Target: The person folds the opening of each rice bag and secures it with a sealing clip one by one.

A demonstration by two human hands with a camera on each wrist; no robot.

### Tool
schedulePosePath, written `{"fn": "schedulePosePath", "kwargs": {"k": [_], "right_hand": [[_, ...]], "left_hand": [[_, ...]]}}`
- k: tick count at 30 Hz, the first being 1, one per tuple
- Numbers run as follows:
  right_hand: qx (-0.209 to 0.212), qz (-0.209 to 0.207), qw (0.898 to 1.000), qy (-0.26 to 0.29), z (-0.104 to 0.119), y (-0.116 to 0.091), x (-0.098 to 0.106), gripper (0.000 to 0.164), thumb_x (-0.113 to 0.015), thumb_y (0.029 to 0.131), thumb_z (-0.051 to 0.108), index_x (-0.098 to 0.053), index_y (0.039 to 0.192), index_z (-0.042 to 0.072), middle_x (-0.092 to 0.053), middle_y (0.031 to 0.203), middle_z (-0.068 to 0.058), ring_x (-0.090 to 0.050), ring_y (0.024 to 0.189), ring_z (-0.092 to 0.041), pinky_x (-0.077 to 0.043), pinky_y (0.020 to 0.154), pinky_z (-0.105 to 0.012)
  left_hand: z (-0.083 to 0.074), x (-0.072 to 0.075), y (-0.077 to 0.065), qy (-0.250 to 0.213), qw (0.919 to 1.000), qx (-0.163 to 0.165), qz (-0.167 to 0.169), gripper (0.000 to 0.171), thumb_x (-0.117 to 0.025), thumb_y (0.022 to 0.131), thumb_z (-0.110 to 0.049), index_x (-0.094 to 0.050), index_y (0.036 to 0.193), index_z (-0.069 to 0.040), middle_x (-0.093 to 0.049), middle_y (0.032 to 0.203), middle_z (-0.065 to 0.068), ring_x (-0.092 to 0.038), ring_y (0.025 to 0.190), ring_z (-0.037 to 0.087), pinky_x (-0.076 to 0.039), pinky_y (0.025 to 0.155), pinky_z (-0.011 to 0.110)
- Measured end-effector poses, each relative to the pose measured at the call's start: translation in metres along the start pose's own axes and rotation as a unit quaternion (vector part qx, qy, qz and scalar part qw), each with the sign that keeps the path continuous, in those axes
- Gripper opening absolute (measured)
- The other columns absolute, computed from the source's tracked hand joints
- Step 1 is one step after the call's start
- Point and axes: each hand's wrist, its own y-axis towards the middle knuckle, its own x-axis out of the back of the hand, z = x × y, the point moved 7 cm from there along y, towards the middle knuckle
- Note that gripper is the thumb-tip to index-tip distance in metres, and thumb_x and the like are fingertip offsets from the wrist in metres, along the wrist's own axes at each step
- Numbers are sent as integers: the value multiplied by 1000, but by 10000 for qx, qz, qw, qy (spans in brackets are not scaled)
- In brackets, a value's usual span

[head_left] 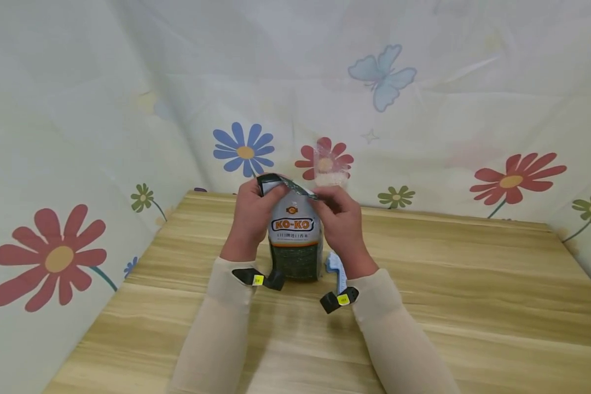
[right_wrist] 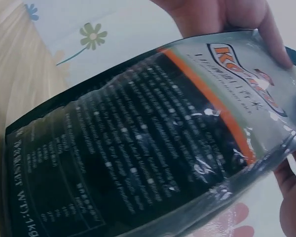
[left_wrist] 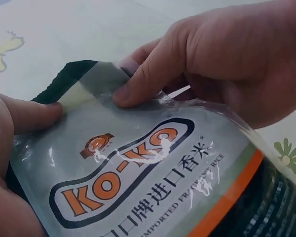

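A grey and dark green bag of rice (head_left: 295, 257), labelled KO-KO, stands upright on the table between my hands. My left hand (head_left: 250, 219) grips its top left side, the thumb lying on the front in the left wrist view. At the top right, my right hand (head_left: 342, 221) pinches the bag's edge between thumb and fingers. The top edge is folded over at a slant between the hands. Beside the bag, partly behind the right wrist, lies a light blue plastic piece (head_left: 336, 266) with a long narrow part; its kind is unclear.
Behind the right hand stands a clear plastic bag (head_left: 331, 178) with whitish contents. The wood-patterned table (head_left: 473, 284) meets a flower-printed cloth (head_left: 438, 120) at its back and left. Black wrist cameras (head_left: 274, 280) sit on both sleeves.
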Motion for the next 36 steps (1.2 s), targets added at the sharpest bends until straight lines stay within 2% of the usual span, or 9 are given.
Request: {"fn": "schedulePosePath", "kwargs": {"k": [5,10,15,18,21,23,29,32,36], "right_hand": [[496,-162,9986,45,3,-2,1,15,-63,91,-1,-69,104,-4,-64,98,12,-62,91,-6,-52,78,-21],[749,53,9968,-284,4,-6,-2,23,-55,95,-3,-71,110,-1,-59,102,-4,-56,96,-7,-50,78,-19],[1031,210,9920,-698,7,-8,-6,26,-51,98,3,-71,115,4,-55,104,-13,-52,96,-14,-47,79,-21],[1127,197,9890,-933,8,-9,-7,27,-50,98,1,-70,116,5,-54,106,-14,-51,95,-17,-46,80,-22],[1157,251,9874,-1049,9,-10,-8,29,-51,96,-3,-69,118,4,-53,107,-14,-50,94,-19,-46,80,-24],[1174,327,9868,-1071,10,-10,-8,32,-52,93,-5,-68,119,3,-53,108,-15,-49,95,-21,-46,80,-27],[1007,403,9879,-1110,11,-8,-8,34,-58,93,3,-62,126,6,-57,109,-12,-54,99,-21,-50,90,-29],[682,246,9903,-1185,9,-6,-8,33,-60,95,12,-61,128,11,-61,109,-9,-58,99,-18,-51,91,-28],[126,194,9928,-1174,5,-2,-11,30,-64,94,21,-66,124,15,-65,112,-5,-61,99,-16,-52,85,-29]], "left_hand": [[3,-2,0,-137,9997,174,103,15,-63,91,-12,-69,100,-2,-67,83,-4,-63,75,12,-53,70,27],[9,-3,1,-320,9987,296,271,12,-58,94,-17,-65,85,-11,-63,75,-4,-61,68,11,-52,65,26],[8,-5,0,-560,9978,68,355,21,-51,92,-26,-62,81,-12,-63,72,-4,-61,64,11,-51,62,27],[6,-7,-2,-286,9988,21,386,21,-60,89,-30,-64,86,-9,-63,73,-2,-61,65,13,-52,62,28],[7,-8,-2,121,9992,123,351,26,-73,85,-30,-64,91,-7,-63,75,0,-62,66,14,-54,63,29],[8,-6,-2,259,9990,198,296,28,-75,84,-30,-64,92,-6,-64,76,2,-63,67,16,-55,64,30],[10,-2,-3,561,9976,361,208,30,-74,85,-33,-66,92,-5,-65,77,5,-64,68,18,-54,63,30],[11,-2,-3,639,9968,430,235,33,-74,84,-35,-66,92,-4,-65,77,5,-64,67,18,-54,62,30],[10,-2,-3,435,9979,363,298,30,-74,85,-30,-66,90,-1,-64,75,4,-63,65,17,-54,61,30]]}}
